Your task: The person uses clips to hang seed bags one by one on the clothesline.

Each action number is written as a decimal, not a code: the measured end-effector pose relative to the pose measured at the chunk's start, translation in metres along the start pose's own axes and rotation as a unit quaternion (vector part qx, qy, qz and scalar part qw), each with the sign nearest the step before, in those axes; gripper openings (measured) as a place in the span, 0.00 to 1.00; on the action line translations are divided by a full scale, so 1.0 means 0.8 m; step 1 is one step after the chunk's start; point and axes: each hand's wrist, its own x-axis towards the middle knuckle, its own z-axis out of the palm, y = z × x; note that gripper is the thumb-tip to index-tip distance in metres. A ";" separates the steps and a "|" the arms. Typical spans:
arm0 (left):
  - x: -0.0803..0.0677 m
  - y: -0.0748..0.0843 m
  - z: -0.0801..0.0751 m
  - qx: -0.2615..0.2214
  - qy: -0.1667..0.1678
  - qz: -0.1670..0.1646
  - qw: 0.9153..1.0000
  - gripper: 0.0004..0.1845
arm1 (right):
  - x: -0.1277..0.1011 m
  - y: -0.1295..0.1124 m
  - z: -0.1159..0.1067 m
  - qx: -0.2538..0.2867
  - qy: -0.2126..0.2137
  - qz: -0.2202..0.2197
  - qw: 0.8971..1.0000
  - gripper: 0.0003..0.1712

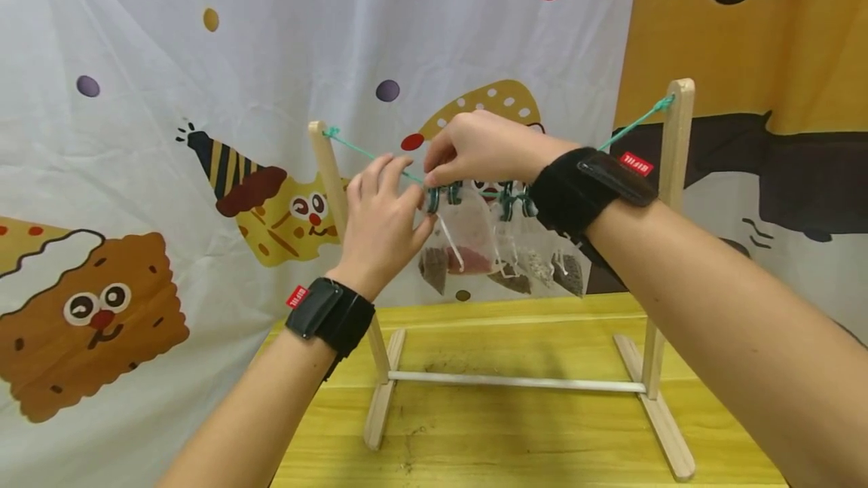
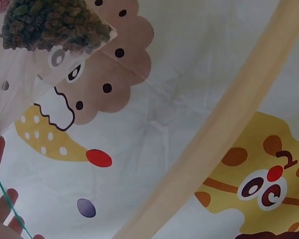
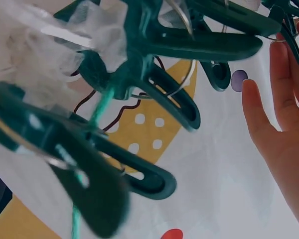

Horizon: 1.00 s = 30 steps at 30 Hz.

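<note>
A green cord [image 1: 627,134] strung on a wooden frame carries several green clothespins [image 1: 507,205] and see-through mesh bags. My right hand [image 1: 488,147] reaches over the cord and pinches the leftmost clothespin [image 3: 291,32] between thumb and fingers; another finger stands apart from it. Just left of it, my left hand [image 1: 383,217] has its thumb and index finger at the top of a mesh bag [image 2: 57,30] with dark granules, the other fingers around the cord. Its exact grip is partly hidden. Beside this bag hangs one with pink contents [image 1: 471,260].
The wooden frame's left post [image 1: 328,168] stands close beside my left hand, its right post [image 1: 673,164] behind my right forearm. A white crossbar [image 1: 515,381] joins the feet over the yellow wood-grain tabletop [image 1: 488,435]. Behind hangs a cartoon-printed cloth [image 1: 285,36].
</note>
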 end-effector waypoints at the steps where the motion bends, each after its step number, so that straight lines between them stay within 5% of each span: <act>1: -0.001 0.000 0.000 -0.001 0.000 -0.002 1.000 0.10 | -0.001 -0.001 0.000 -0.003 0.004 -0.002 1.000 0.12; 11: -0.023 0.004 -0.008 -0.016 0.002 -0.028 0.999 0.12 | -0.041 -0.011 0.003 -0.054 0.123 -0.065 0.989 0.16; 21: -0.083 0.023 -0.025 -0.112 0.016 -0.112 0.987 0.17 | -0.120 -0.026 0.044 -0.084 0.294 -0.189 0.933 0.14; 26: -0.134 0.050 -0.020 -0.131 -0.031 -0.179 0.975 0.20 | -0.182 -0.016 0.089 -0.087 0.316 -0.155 0.932 0.12; 30: -0.180 0.075 -0.003 -0.121 -0.100 -0.207 0.966 0.25 | -0.226 0.012 0.159 -0.092 0.312 -0.059 0.944 0.14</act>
